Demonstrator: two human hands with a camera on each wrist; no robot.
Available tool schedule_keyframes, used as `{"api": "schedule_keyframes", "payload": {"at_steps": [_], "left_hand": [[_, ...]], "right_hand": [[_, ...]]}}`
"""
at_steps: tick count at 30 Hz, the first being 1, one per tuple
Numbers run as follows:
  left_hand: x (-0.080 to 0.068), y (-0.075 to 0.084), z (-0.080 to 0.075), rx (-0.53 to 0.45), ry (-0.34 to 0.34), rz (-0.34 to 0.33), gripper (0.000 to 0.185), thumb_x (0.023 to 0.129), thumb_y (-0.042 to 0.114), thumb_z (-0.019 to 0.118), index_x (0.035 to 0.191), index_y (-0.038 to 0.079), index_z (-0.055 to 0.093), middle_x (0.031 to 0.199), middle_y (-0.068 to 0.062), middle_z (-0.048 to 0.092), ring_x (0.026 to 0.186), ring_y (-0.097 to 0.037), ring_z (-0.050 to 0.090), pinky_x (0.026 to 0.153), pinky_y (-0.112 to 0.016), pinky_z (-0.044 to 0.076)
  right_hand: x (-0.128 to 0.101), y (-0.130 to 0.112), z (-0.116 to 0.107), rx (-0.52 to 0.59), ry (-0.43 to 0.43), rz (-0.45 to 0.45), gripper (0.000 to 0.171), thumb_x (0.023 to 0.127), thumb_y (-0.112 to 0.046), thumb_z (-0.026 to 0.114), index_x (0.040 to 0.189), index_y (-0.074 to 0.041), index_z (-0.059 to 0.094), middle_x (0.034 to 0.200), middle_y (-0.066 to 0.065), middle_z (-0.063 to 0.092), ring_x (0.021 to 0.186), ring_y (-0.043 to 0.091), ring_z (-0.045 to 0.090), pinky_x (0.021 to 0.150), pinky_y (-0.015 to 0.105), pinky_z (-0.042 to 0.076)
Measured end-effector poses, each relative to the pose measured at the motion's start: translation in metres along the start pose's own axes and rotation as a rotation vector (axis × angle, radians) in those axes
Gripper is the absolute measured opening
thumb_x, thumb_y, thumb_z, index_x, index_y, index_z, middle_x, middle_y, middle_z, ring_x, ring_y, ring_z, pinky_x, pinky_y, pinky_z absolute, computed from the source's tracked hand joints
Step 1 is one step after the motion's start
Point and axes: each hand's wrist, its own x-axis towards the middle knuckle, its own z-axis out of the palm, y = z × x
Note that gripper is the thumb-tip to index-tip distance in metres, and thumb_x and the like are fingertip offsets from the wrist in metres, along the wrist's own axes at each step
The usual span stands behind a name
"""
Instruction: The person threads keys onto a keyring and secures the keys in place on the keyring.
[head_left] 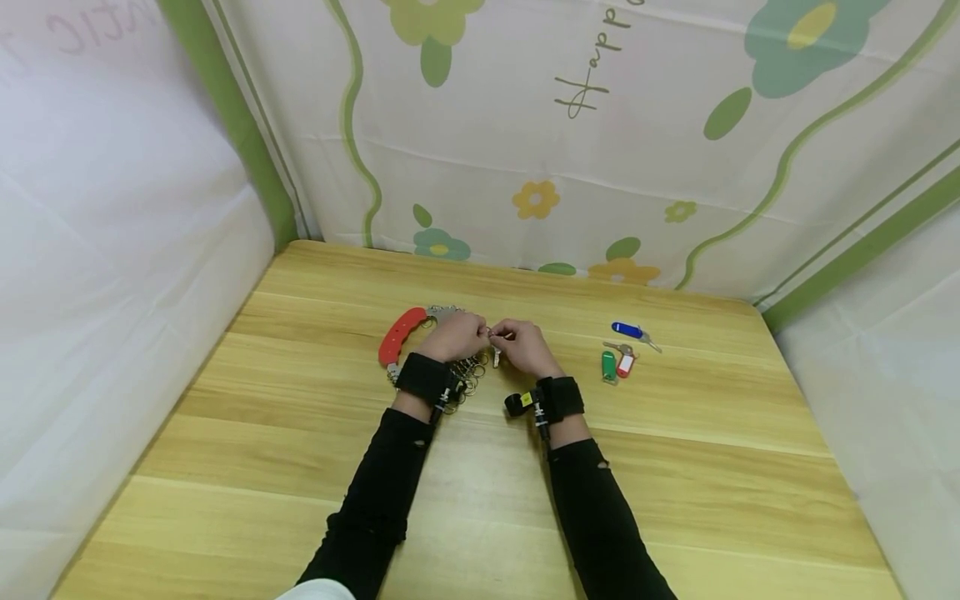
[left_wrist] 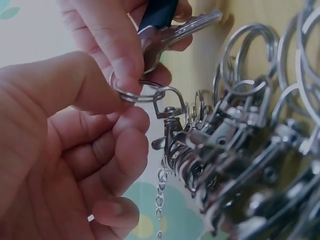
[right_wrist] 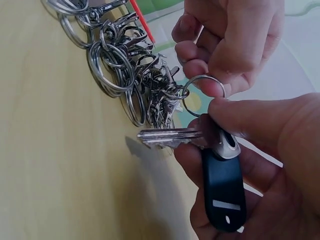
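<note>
Above the tabletop [head_left: 315,467], left to right: my left hand [left_wrist: 65,150] pinches the split ring [left_wrist: 131,93] clipped to the heavy clasp bunch [left_wrist: 240,150] — slippery, stiff; my right hand [right_wrist: 260,165] grips the light key [right_wrist: 165,137] at its black tag [right_wrist: 223,192] — best hold.

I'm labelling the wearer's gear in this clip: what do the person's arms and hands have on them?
Both arms wear long black sleeves. Each wrist carries a wide black strap: the left strap, the right strap with a small black camera unit bearing a yellow mark. The left hand and right hand are bare.
</note>
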Motion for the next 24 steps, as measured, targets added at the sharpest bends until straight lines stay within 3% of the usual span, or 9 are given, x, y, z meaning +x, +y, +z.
{"api": "schedule_keyframes", "payload": {"at_steps": [3,5,7,10,13,14,16,20,24], "left_hand": [[-0.0008,0.0014,-0.0003,-0.001,0.007,-0.004,0.028,0.093,0.016,0.053,0.066,0.012,0.045,0.055,0.002,0.032,0.048,-0.012,0.031,0.072,-0.031,0.039],[-0.0017,0.0030,-0.0009,-0.011,0.013,-0.008,0.029,0.092,0.015,0.054,0.064,0.012,0.044,0.054,0.002,0.031,0.047,-0.012,0.029,0.061,-0.029,0.033],[-0.0025,0.0042,-0.0011,-0.024,0.017,-0.015,0.030,0.092,0.013,0.054,0.064,0.012,0.043,0.053,0.002,0.030,0.046,-0.012,0.028,0.059,-0.029,0.031],[-0.0029,0.0051,-0.0008,-0.029,0.027,-0.025,0.030,0.091,0.011,0.054,0.063,0.011,0.043,0.052,0.002,0.030,0.045,-0.012,0.028,0.080,-0.032,0.042],[-0.0015,0.0040,0.0006,-0.020,0.032,-0.030,0.031,0.091,0.011,0.054,0.062,0.012,0.043,0.051,0.002,0.031,0.044,-0.013,0.030,0.108,-0.046,0.025],[-0.0009,0.0034,0.0011,-0.013,0.033,-0.031,0.031,0.091,0.011,0.054,0.062,0.012,0.043,0.050,0.002,0.031,0.044,-0.013,0.030,0.110,-0.048,0.017],[0.0005,0.0021,0.0020,-0.008,0.035,-0.030,0.031,0.091,0.012,0.054,0.062,0.012,0.044,0.050,0.002,0.032,0.044,-0.013,0.032,0.110,-0.049,0.016],[0.0019,0.0005,0.0027,0.000,0.038,-0.029,0.030,0.091,0.015,0.055,0.062,0.012,0.048,0.049,0.003,0.035,0.044,-0.013,0.035,0.107,-0.048,0.025],[0.0022,0.0007,0.0022,0.020,0.045,-0.025,0.029,0.092,0.018,0.057,0.064,0.012,0.051,0.050,0.003,0.039,0.045,-0.013,0.039,0.108,-0.049,0.023]], "right_hand": [[-0.0004,-0.0009,0.0000,0.004,-0.006,0.010,0.012,0.095,-0.016,0.059,0.099,-0.013,0.070,0.093,0.004,0.065,0.066,0.021,0.056,0.057,0.031,0.045],[-0.0001,-0.0012,0.0002,0.001,-0.008,0.018,0.013,0.095,-0.016,0.058,0.100,-0.012,0.070,0.093,0.004,0.065,0.067,0.020,0.056,0.058,0.031,0.045],[0.0002,-0.0016,0.0004,-0.005,-0.012,0.025,0.014,0.095,-0.015,0.058,0.101,-0.012,0.070,0.093,0.004,0.065,0.069,0.020,0.057,0.059,0.031,0.045],[0.0008,-0.0019,0.0007,-0.020,-0.011,0.029,0.015,0.096,-0.015,0.057,0.102,-0.011,0.070,0.095,0.005,0.065,0.072,0.019,0.057,0.061,0.031,0.046],[0.0012,-0.0018,0.0011,-0.033,-0.009,0.025,0.015,0.096,-0.015,0.057,0.103,-0.011,0.070,0.098,0.005,0.065,0.075,0.018,0.058,0.062,0.031,0.046],[0.0013,-0.0018,0.0012,-0.036,-0.007,0.022,0.015,0.096,-0.015,0.057,0.103,-0.011,0.070,0.098,0.005,0.065,0.076,0.018,0.058,0.063,0.031,0.046],[0.0013,-0.0019,0.0016,-0.035,-0.004,0.018,0.015,0.096,-0.015,0.057,0.102,-0.011,0.070,0.099,0.005,0.065,0.077,0.018,0.058,0.064,0.031,0.046],[0.0014,-0.0023,0.0022,-0.033,0.003,0.010,0.013,0.095,-0.014,0.057,0.100,-0.011,0.069,0.098,0.004,0.065,0.077,0.018,0.057,0.065,0.031,0.046],[0.0010,-0.0024,0.0020,-0.027,0.009,0.005,0.013,0.095,-0.014,0.057,0.100,-0.011,0.069,0.097,0.004,0.065,0.075,0.019,0.056,0.064,0.032,0.045]]}}
